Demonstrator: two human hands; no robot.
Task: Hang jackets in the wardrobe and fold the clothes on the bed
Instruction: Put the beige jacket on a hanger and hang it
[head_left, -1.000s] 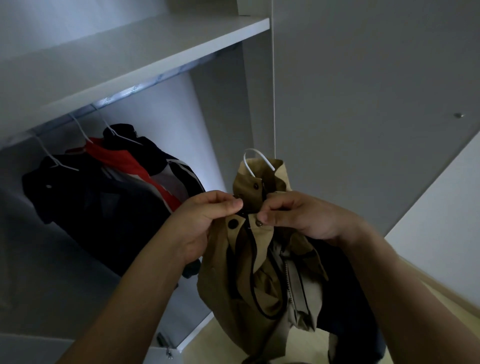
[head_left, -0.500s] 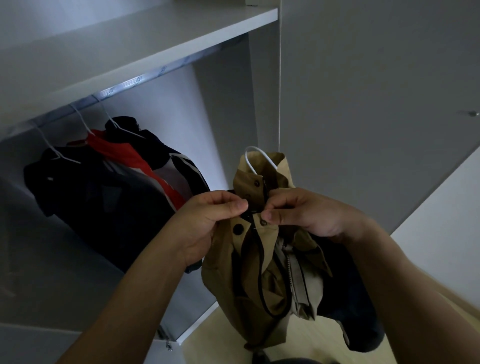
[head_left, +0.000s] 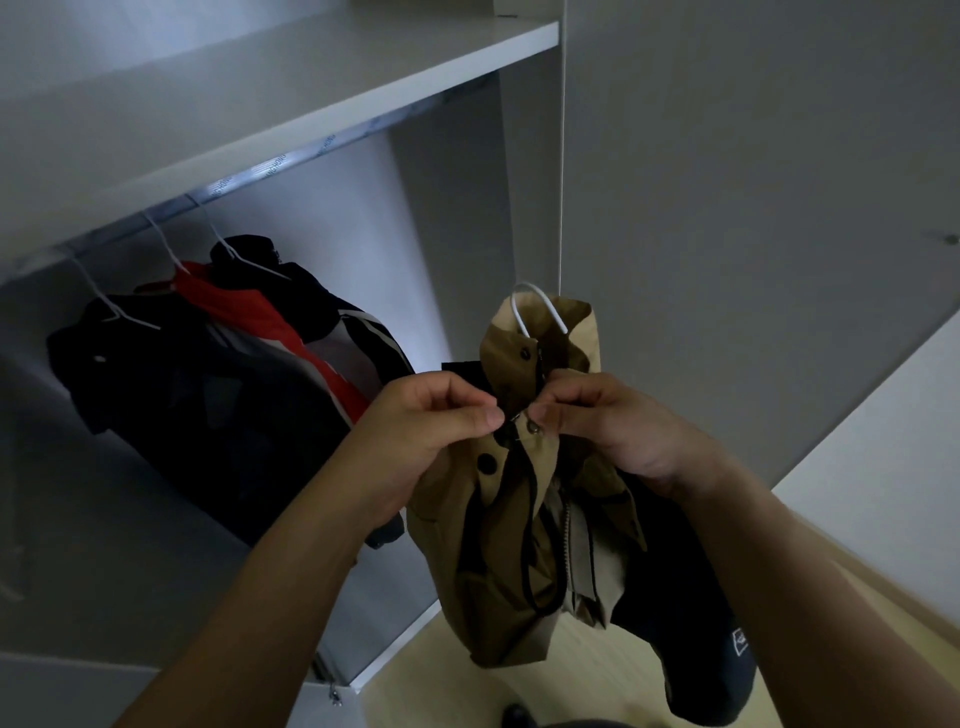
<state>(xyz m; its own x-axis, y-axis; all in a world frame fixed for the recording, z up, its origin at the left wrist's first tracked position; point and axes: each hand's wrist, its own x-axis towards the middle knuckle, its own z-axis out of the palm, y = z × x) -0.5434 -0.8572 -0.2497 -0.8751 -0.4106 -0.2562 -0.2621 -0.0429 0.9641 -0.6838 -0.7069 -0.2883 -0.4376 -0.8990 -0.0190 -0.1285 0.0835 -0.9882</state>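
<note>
A tan jacket (head_left: 498, 561) with black snaps hangs in front of me on a white hanger (head_left: 535, 306), whose hook sticks up out of the collar. My left hand (head_left: 431, 431) pinches the left front edge just below the collar. My right hand (head_left: 613, 421) pinches the right edge at a metal snap. The two edges meet between my fingertips. A dark navy garment (head_left: 696, 623) droops from under my right forearm. In the open wardrobe, dark jackets (head_left: 208, 395) and a red one (head_left: 260, 317) hang on white hangers from the rail (head_left: 291, 161).
A white shelf (head_left: 260, 88) runs above the rail. The wardrobe's closed door panel (head_left: 753, 208) fills the right side. Light wooden floor (head_left: 597, 675) shows below the jacket. To the right of the hung jackets the rail is bare.
My hands and the tan jacket stay almost in place; the thumbs and fingers have closed tighter at the snap. The view has tilted slightly upward.
</note>
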